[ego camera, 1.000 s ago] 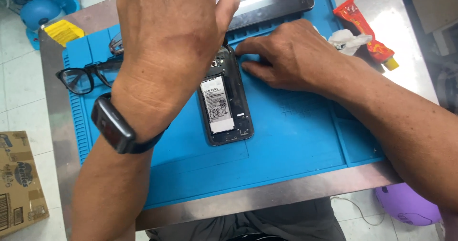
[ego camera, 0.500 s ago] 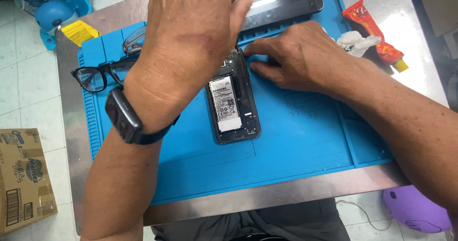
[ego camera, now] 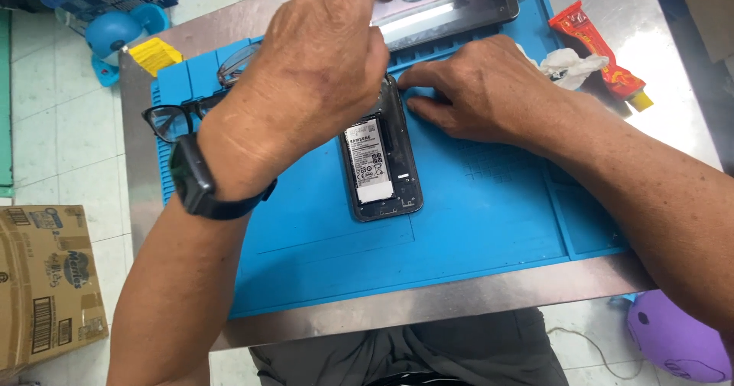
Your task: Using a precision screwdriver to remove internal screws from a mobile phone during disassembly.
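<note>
- Since the earlier frames our left hand (ego camera: 325,53) has shifted slightly up and to the right above the opened phone (ego camera: 380,157), while our right hand (ego camera: 478,88) has kept its place at the phone's upper right edge.
- Left hand: raised over the top end of the phone, knuckles toward us, fingers curled downward; whether they grip anything we cannot tell, as the fingertips are hidden. A dark watch (ego camera: 197,181) sits on the wrist.
- Right hand: palm down and spread on the blue work mat (ego camera: 474,218), fingertips pressing against the phone's side; it grips nothing.
- Opened phone: lies flat, back cover off, near the mat's centre, its battery with white label (ego camera: 369,160) exposed.
- Behind the hands: a dark screen panel (ego camera: 451,4) lies at the mat's far edge.
- Left of the hands: black-framed glasses (ego camera: 172,118) rest on the mat's edge.
- Right: a red tube (ego camera: 600,50) and crumpled white tissue (ego camera: 573,66) lie on the metal table (ego camera: 459,302).
- Floor: a cardboard box (ego camera: 46,279) stands at left.
</note>
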